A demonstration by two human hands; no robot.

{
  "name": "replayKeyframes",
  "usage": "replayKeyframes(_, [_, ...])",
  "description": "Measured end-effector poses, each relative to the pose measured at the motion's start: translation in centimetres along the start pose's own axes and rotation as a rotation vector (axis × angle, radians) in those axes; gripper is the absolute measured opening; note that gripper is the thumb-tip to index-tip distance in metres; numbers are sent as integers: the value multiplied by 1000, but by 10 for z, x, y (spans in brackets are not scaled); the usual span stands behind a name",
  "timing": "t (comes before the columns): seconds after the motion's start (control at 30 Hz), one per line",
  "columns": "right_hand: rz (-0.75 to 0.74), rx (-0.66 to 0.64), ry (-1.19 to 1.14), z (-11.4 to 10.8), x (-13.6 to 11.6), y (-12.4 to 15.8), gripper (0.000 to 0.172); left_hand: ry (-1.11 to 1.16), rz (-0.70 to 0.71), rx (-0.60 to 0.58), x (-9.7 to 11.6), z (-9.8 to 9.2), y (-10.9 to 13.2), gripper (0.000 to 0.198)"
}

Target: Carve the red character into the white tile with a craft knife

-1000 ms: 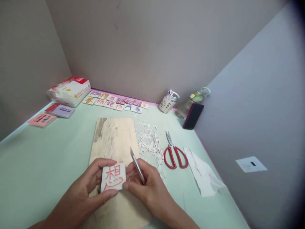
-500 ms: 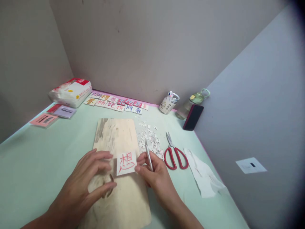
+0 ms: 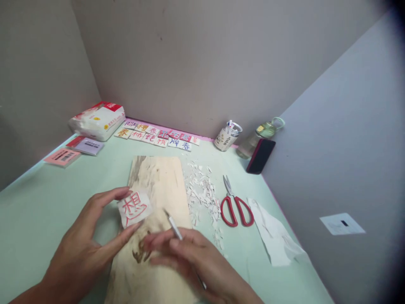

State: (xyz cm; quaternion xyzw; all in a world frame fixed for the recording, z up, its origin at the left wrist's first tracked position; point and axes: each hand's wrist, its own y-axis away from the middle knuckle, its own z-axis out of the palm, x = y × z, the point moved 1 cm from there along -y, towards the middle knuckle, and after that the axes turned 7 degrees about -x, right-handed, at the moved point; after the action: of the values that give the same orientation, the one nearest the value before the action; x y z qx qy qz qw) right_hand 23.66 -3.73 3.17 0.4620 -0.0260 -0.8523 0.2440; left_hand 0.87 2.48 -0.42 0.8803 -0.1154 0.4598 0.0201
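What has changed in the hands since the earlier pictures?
The tile passed from both hands to the right hand alone, shifting right, then back left into the left hand. The right hand has let it go. The knife stayed in the right hand; the board and scissors stayed put.

My pale green table carries a wooden board at lower middle, white scraps, red-handled scissors and crumpled tissue to the right; jar, bottle and phone upper right; lettered tiles upper middle; a plastic-wrapped pack upper left.
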Motion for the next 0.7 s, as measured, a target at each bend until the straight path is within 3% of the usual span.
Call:
replayKeyframes(0.13, [-285, 582, 275, -42, -25, 8, 32, 37, 76, -99, -1, 13, 6, 52])
replayKeyframes(0.2, [-291, 670, 440, -57, -35, 17, 38, 37, 175, -150, -5, 21, 7, 45])
replayKeyframes(0.27, [-241, 618, 704, -63, -37, 24, 41, -1, 290, -208, -10, 26, 6, 44])
replayKeyframes(0.33, [-231, 473, 991, -61, -31, 29, 46, -42, 347, -244, -16, 28, 3, 46])
replayKeyframes(0.47, [-374, 212, 1454, -53, -16, 33, 33, -81, 388, -241, -20, 30, 0, 50])
replayKeyframes(0.57, [-508, 127, 1690, -53, -9, 35, 37, -91, 427, -238, -17, 32, -1, 46])
replayKeyframes(0.7, [-517, 45, 1855, -53, -1, 37, 39, -82, 406, -241, -13, 33, -3, 43])
